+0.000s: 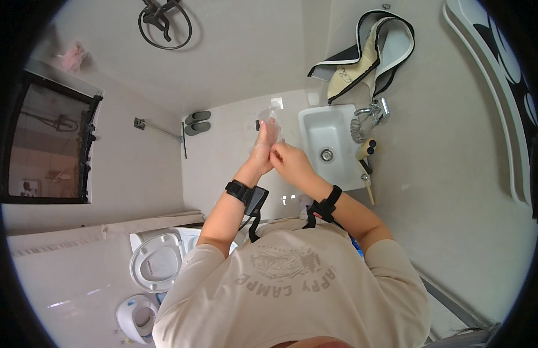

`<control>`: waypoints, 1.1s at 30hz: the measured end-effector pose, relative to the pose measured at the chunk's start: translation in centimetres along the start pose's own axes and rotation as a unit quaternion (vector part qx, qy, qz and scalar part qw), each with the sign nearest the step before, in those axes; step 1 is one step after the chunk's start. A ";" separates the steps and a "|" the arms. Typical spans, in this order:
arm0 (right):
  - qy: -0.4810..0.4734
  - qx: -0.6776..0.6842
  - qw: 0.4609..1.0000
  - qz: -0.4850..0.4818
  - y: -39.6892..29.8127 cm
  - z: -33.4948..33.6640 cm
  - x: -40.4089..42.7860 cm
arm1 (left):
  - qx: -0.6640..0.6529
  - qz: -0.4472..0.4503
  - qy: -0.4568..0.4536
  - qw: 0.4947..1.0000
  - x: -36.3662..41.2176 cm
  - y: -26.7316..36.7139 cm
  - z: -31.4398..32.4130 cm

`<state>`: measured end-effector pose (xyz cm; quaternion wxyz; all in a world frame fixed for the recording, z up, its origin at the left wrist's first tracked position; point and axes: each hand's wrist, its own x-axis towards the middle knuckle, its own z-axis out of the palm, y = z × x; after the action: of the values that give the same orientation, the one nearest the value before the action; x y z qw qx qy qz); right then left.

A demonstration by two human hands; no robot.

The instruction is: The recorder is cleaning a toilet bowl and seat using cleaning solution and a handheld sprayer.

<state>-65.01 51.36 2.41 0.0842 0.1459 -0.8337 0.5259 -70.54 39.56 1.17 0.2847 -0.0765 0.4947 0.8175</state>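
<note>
My left hand (263,150) stretches forward with its thumb apart, inside a thin clear plastic glove (275,116). Loose film from the glove extends past the fingertips. My right hand (297,163) pinches the glove's edge beside the base of my left palm. Both hands are in front of my body, left of a white washbasin (306,130). A black strap with a small device (256,200) goes around my left forearm, and another strapped device (323,211) is on my right wrist.
A chrome faucet (373,111) and hair dryer (365,150) are at the basin's right. Cloths (360,69) hang above. Grey slippers (198,123) and a floor squeegee (164,132) are at left. A toilet (158,263) and a small potty seat (136,317) are lower left.
</note>
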 end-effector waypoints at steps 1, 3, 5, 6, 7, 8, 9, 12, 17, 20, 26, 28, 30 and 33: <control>-0.024 0.004 1.000 0.009 0.1 -0.3 0.3 | -0.002 0.002 0.000 1.000 0.4 -0.3 -0.4; -0.044 0.004 0.999 0.022 0.3 -0.7 0.3 | 0.014 0.032 0.025 0.999 1.0 -0.3 -0.5; -0.111 0.054 0.991 -0.046 0.4 -0.7 -0.2 | -0.011 0.036 0.060 0.998 1.3 0.6 -0.1; -0.106 0.069 0.991 -0.045 0.1 -0.9 -0.4 | -0.035 0.043 0.099 0.993 1.2 1.3 0.3; -0.103 0.064 0.992 -0.042 -0.2 -1.2 -0.4 | -0.037 0.040 0.094 0.994 1.2 1.6 0.6; -0.135 0.074 0.988 -0.020 -0.4 -1.6 -0.3 | -0.046 0.011 0.079 0.996 1.0 1.7 0.9; -0.166 0.084 0.983 0.001 -0.6 -1.9 -0.3 | -0.055 -0.019 0.064 0.996 0.9 1.6 0.9; -0.183 0.094 0.978 -0.043 0.3 -1.9 -0.9 | -0.089 -0.082 0.006 0.993 0.3 1.6 2.2; -0.237 0.178 0.955 0.026 -0.6 -3.0 -1.3 | -0.079 -0.029 0.062 0.995 1.6 -0.3 1.2; -0.289 0.183 0.938 0.053 0.0 -4.6 -1.0 | 0.032 0.019 0.136 0.990 2.5 -1.6 0.0; 0.251 -0.029 0.951 0.179 14.1 -12.8 -1.6 | 0.446 0.131 0.133 0.875 0.0 -2.3 -7.3; 0.413 -0.130 0.885 0.169 17.9 -17.0 -1.6 | 0.619 0.145 0.132 0.761 -3.2 -3.0 -9.5; 0.444 -0.256 0.847 0.144 21.8 -19.2 -1.3 | 0.686 0.048 0.142 0.712 -6.6 -3.9 -11.1; 0.389 -0.169 0.896 0.130 25.1 -20.6 0.4 | 0.778 -0.141 0.064 0.609 -11.0 -5.3 -14.6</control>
<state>-73.99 80.02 -9.94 0.3559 -0.1961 -0.8223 0.3984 -60.84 24.69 -5.70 0.3163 0.0533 0.9447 0.0680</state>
